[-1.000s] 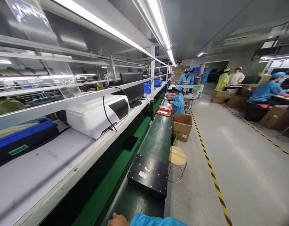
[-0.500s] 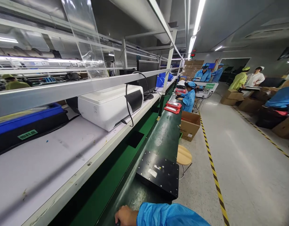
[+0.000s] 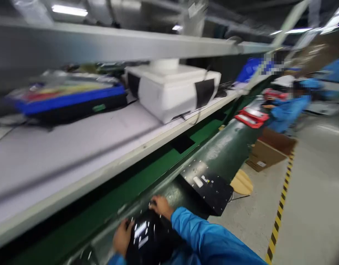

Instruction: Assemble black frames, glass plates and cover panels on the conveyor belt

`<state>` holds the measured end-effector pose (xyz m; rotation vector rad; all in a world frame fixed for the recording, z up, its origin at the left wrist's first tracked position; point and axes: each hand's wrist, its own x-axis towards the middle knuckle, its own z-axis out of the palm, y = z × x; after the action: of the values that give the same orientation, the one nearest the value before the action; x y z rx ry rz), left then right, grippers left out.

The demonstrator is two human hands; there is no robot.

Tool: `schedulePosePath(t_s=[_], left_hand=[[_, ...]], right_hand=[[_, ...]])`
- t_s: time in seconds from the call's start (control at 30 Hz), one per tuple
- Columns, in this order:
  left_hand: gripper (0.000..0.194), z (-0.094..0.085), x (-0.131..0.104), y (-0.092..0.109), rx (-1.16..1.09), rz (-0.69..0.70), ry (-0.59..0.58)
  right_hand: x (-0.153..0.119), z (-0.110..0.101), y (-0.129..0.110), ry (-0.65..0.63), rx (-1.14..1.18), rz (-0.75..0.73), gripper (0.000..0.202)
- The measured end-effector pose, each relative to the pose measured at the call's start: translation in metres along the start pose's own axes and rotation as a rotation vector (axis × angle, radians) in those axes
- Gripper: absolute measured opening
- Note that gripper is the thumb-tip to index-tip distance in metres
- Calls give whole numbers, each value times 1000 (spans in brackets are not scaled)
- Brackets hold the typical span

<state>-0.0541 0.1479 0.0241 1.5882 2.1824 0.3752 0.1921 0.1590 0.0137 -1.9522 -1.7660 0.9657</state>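
Observation:
A glossy black panel (image 3: 147, 235) with bright reflections lies low in the view at the dark green bench, close to my body. My left hand (image 3: 122, 237) is closed at its left edge, fingers curled. Across from it, my right hand (image 3: 161, 207) grips the panel's far corner, its fingertips partly blurred. Beyond my right hand, a flat black metal box (image 3: 206, 187) with small screws and white labels rests on the bench (image 3: 169, 193).
A white shelf (image 3: 84, 147) runs along the left, carrying a white machine (image 3: 169, 92) and a blue-edged tray (image 3: 75, 97). Farther along are red trays (image 3: 252, 117), a co-worker in blue (image 3: 289, 110), a cardboard box (image 3: 264, 152) and a wooden stool (image 3: 241, 183).
My view has swung left and down. My left hand and the glossy black panel have come into sight; my right hand now shows farther up along the bench, at the panel's corner.

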Motion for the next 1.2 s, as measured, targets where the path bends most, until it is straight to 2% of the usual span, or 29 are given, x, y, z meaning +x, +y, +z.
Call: schedulePosePath(t_s=[0.07, 0.1, 0.13, 0.2, 0.27, 0.33, 0.37, 0.43, 0.5, 0.6, 0.7, 0.77, 0.8, 0.87, 0.97, 1.07, 1.13, 1.2], left_hand=[[43, -4, -28, -32, -124, 46, 94], [50, -9, -40, -51, -125, 27, 178], [54, -16, -52, -73, -94, -29, 252], [65, -34, -77, -123, 16, -239, 389], [84, -52, -103, -172, 93, -499, 457], [105, -65, -126, -212, 86, -699, 422], [112, -69, -134, -227, 65, -761, 379], [118, -72, -142, -244, 37, -797, 304], [117, -71, -141, -247, 48, -742, 292], [108, -74, -130, -241, 31, -666, 315], [102, -93, -119, -246, -103, -829, 314], [85, -112, -119, -257, -195, -920, 259], [72, -122, -121, -263, -245, -913, 237], [51, -139, -131, -269, -373, -788, 229], [49, -147, -151, -257, -634, -522, 282], [54, -132, -158, -226, -929, -345, 234], [48, -112, -148, -205, -1047, -374, 172], [38, -88, -130, -187, -1005, -473, 138]], right_hand=[[-13, -1, -10, 78, -4, 19, 42], [-20, 3, -12, 145, -4, 34, 43], [-26, 9, -14, 200, 3, 19, 44], [-37, 28, -16, 247, 47, -31, 41], [-52, 55, -25, 154, 124, -107, 34], [-70, 90, -47, -45, 213, -176, 27], [-80, 110, -63, -160, 252, -202, 24], [-97, 150, -99, -369, 305, -213, 20], [-107, 185, -134, -513, 319, -174, 26], [-113, 220, -171, -573, 308, -69, 47], [-113, 231, -182, -546, 253, -44, 49], [-115, 228, -180, -539, 227, -49, 43], [-116, 225, -179, -547, 243, -43, 41], [-123, 216, -178, -566, 326, -34, 44], [-135, 198, -190, -522, 428, -117, 67], [-139, 174, -213, -361, 380, -227, 79], [-132, 156, -221, -243, 278, -229, 71], [-121, 137, -214, -159, 184, -148, 47]])
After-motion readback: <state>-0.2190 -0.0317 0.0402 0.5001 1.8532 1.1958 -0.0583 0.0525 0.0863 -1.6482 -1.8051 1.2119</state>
